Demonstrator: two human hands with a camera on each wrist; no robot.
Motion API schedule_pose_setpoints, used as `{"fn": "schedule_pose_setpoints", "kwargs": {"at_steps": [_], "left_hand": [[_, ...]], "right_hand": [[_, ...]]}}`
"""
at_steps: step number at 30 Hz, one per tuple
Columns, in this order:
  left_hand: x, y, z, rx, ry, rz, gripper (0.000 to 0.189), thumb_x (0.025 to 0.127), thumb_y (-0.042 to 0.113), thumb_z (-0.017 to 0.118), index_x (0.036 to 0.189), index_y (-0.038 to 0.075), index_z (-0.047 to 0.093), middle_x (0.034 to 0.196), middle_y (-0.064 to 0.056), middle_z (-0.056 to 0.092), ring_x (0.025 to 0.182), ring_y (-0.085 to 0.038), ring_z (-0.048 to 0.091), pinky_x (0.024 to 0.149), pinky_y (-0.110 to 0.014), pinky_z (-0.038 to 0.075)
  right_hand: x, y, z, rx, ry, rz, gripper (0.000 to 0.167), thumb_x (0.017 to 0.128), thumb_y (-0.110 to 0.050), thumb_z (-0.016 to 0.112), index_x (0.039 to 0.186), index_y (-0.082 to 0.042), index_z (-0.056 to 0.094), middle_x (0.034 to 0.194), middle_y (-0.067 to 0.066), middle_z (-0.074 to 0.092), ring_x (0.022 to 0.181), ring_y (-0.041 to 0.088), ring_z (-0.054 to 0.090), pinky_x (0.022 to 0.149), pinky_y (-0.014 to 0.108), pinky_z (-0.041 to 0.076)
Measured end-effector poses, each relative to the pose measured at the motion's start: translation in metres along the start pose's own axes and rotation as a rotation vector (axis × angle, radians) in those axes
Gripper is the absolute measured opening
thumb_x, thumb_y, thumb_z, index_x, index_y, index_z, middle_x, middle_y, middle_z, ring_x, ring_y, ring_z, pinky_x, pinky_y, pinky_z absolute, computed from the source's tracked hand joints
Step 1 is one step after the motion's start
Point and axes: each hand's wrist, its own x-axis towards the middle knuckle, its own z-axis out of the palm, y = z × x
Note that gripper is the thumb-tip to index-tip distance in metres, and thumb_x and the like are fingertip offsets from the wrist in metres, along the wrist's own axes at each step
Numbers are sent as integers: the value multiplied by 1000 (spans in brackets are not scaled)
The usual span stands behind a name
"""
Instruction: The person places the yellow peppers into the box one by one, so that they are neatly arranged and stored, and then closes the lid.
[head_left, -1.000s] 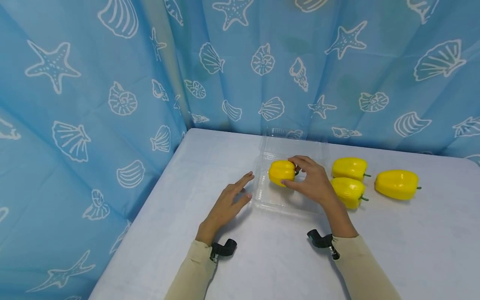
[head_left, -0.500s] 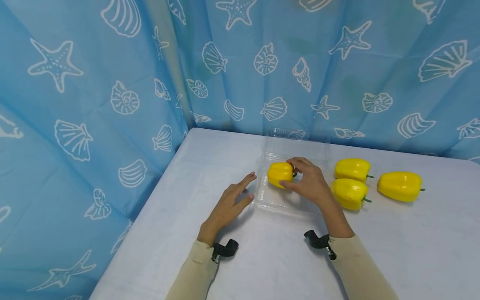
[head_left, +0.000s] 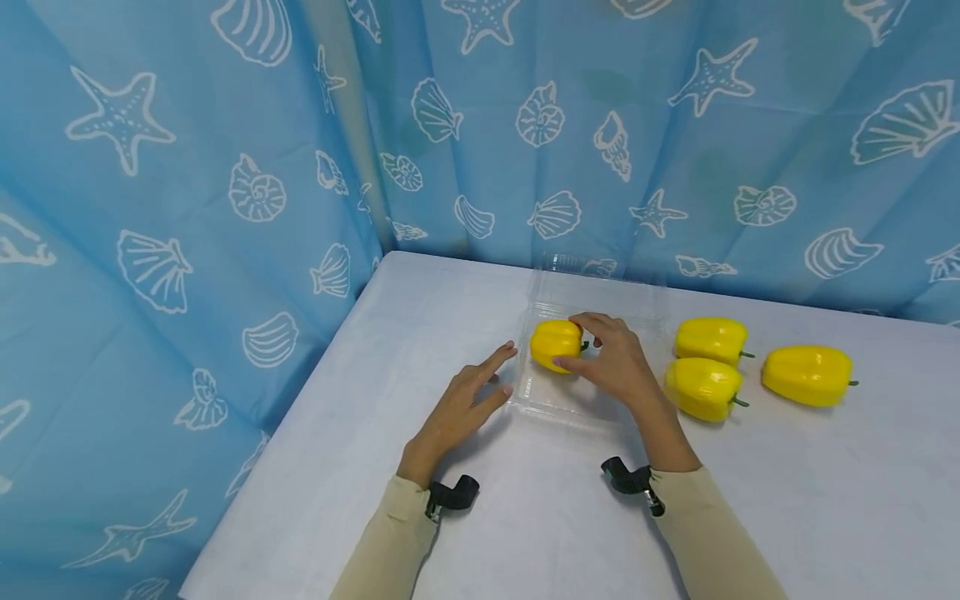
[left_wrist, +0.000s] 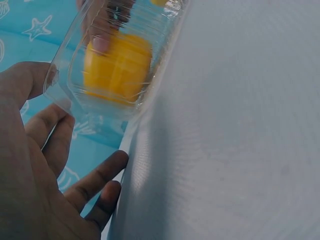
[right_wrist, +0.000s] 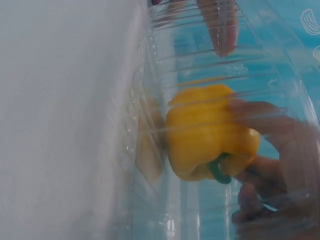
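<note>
My right hand (head_left: 615, 362) grips a yellow bell pepper (head_left: 555, 346) with a green stem, thumb on its near side and fingers on its far side. This pepper lies on its side within the clear plastic box (head_left: 558, 408), towards the left wall. In the right wrist view, the pepper (right_wrist: 207, 132) shows through the ribbed plastic, its stem facing the palm. My left hand (head_left: 457, 408) is beside the box's left edge, fingers extended and fingertips at the rim. In the left wrist view, fingertips touch the box corner (left_wrist: 60, 92).
Three more yellow bell peppers lie right of the box: a rear one (head_left: 711, 339), a front one (head_left: 703, 389) and one farther right (head_left: 807, 375). The box's lid (head_left: 600, 287) lies folded back towards the blue shell-patterned curtain (head_left: 480, 133). A white cloth (head_left: 540, 517) covers the table.
My right hand has shifted slightly left with the pepper in it, towards the box's left wall. The left hand has stayed by the rim. The head view has drifted slightly.
</note>
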Motion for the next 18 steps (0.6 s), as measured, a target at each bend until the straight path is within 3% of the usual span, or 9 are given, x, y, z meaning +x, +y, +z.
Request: {"fn": "schedule_pose_setpoints", "kwargs": {"at_steps": [8, 18], "left_hand": [[3, -2, 3, -1, 3, 13, 59, 104, 50, 45, 158, 34, 29, 160, 25, 24, 121, -16, 51, 104, -47, 39], [2, -3, 3, -4, 1, 7, 58, 104, 50, 45, 158, 38, 28, 160, 25, 22, 120, -16, 50, 104, -47, 39]], "right_hand": [[1, -3, 1, 22, 11, -31, 71, 82, -38, 83, 141, -10, 57, 146, 13, 51, 101, 31, 51, 83, 45, 48], [4, -3, 4, 41, -41, -15, 75, 84, -35, 83, 147, -12, 51, 152, 11, 44, 104, 32, 51, 86, 46, 49]]}}
